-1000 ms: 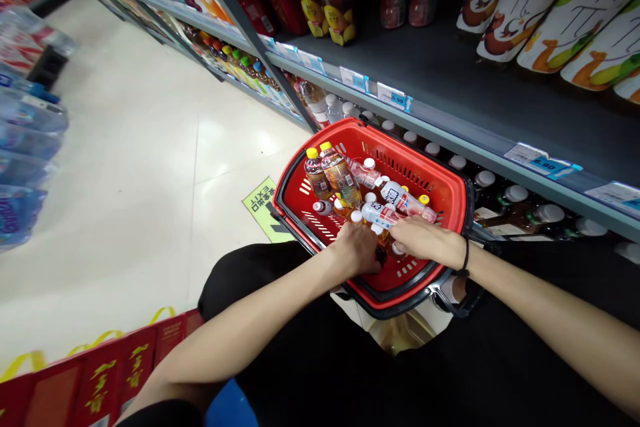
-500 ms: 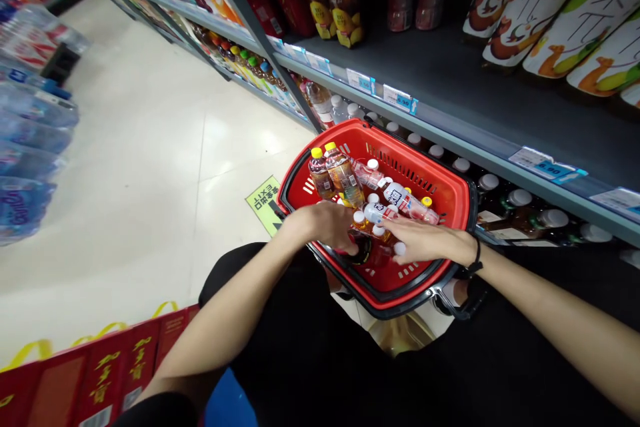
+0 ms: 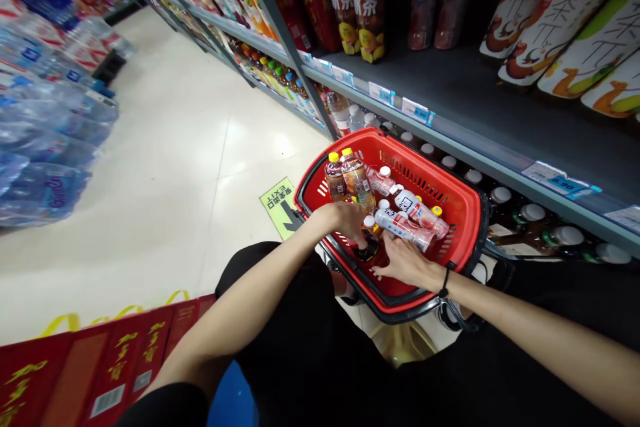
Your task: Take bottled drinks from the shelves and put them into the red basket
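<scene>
A red shopping basket (image 3: 463,213) with a black rim sits in front of my knees, holding several drink bottles. My left hand (image 3: 346,219) reaches in over its near left side, fingers curled down around a dark round-ended drink container (image 3: 369,248), most of which is hidden. My right hand (image 3: 406,263) is low in the basket, thumb and fingers apart, with nothing visible between them. Just above its fingers lies a pink bottle with a white label (image 3: 407,230), beside a similar bottle (image 3: 423,213). Two yellow-capped iced tea bottles (image 3: 356,180) lean at the basket's left end.
A shelf (image 3: 450,90) with tea bottles (image 3: 543,27) and price tags rises behind the basket. More bottles stand on the lower level. Red boxes (image 3: 117,363) are at lower left, packs of bottled water (image 3: 45,140) at far left. A green exit sign (image 3: 280,207) marks the floor.
My right hand has drawn back from over the pink bottles, lower into the basket's near side, uncovering one of them. My left hand stays at the dark container. The view has shifted slightly.
</scene>
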Tool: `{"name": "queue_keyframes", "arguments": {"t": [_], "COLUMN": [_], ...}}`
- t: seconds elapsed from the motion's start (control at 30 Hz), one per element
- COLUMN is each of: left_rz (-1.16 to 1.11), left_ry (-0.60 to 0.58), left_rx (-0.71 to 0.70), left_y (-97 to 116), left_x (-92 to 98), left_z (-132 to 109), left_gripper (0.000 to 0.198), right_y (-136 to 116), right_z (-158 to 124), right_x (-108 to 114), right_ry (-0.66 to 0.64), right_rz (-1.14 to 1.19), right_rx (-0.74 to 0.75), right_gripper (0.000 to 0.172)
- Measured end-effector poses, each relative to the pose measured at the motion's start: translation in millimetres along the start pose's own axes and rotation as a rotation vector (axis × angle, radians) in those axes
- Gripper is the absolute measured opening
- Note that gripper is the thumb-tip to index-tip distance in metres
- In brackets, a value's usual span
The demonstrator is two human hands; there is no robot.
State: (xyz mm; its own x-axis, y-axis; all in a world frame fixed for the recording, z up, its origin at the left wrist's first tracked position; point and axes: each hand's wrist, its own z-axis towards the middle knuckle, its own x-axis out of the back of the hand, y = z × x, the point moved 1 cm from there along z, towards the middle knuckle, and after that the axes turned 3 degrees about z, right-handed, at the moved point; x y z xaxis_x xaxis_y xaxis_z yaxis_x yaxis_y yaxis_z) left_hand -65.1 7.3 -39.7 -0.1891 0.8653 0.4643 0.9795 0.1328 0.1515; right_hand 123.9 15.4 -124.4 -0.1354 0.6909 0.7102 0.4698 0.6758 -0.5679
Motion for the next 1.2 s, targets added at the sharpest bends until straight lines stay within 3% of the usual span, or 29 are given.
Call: {"name": "queue_keyframes", "arguments": {"t": [0.27, 0.43, 0.53, 0.67, 0.8, 0.97, 1.2], "left_rz": [0.054, 0.079, 0.158, 0.164, 0.048, 0.047, -0.163], "left_ry": [0.045, 0.156, 0.339, 0.657, 0.919, 1.077, 1.208], "left_rx": [0.101, 0.048, -0.030, -0.036, -0.015, 0.126, 0.322], "left_y": [5.7, 20.6, 20.5, 3.5, -17.2, -35.8, -56.7], "left_x": [-7.6, -8.8, 5.6, 40.6, 71.6, 94.6, 106.1], "left_z": [-1.7, -11.2, -27.1, -54.6, -65.8, -32.9, 33.0], "left_gripper": [0.041, 0.049, 0.053, 0.046, 0.038, 0.044, 0.039], "right_y": [-9.6, -9.7, -10.8, -4.0, 17.2, 37.4, 25.5], "right_z": [-3.1, -0.5, -0.5, -4.2, -8.3, -12.1, -27.3], "right_x": [1.1, 0.0, 21.3, 71.3, 107.7, 119.1, 126.0], "right_ry": [-0.018, 0.024, 0.080, 0.181, 0.191, 0.103, -0.050], "right_rz": [0.008, 0.039, 0.075, 0.055, 0.024, -0.126, -0.103], "right_rx": [-0.012, -0.055, -0.012, -0.008, -0.026, -0.082, -0.078], "right_gripper": [0.073, 0.081, 0.080, 0.082, 0.062, 0.044, 0.042]}}
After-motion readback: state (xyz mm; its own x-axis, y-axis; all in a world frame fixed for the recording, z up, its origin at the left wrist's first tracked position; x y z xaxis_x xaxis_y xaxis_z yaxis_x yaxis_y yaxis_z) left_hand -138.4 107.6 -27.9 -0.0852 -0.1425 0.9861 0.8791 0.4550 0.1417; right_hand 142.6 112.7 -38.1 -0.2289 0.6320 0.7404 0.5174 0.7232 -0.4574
